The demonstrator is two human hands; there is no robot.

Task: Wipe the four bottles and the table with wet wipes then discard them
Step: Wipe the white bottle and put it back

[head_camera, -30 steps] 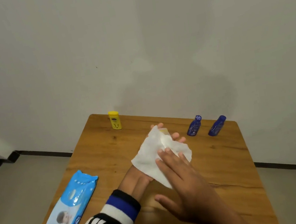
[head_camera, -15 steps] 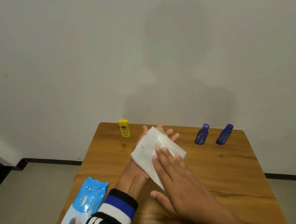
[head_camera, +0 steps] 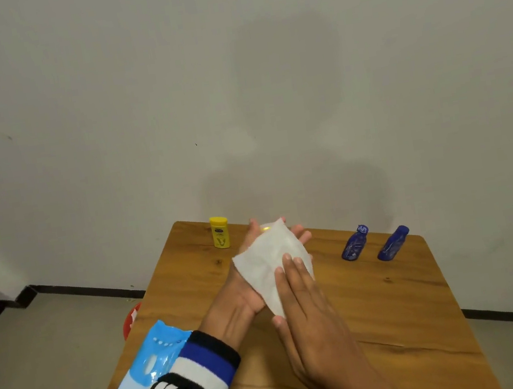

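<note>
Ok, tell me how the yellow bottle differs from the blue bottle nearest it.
The yellow bottle is opaque with a wide flat cap; the blue bottle is translucent, narrowing to a small cap. The yellow bottle stands left of the wet wipe, the blue bottle right. Both stand near the table far edge, untouched.

I count three bottles in plain view: one yellow bottle [head_camera: 220,232] at ten o'clock on the table [head_camera: 397,299], and two blue bottles [head_camera: 354,243] [head_camera: 393,243] side by side at two o'clock. One wipe [head_camera: 270,262] lies at the centre, one wipe pack [head_camera: 145,371] at seven o'clock, and two hands [head_camera: 248,282] [head_camera: 313,319] meet at the wipe.
</note>
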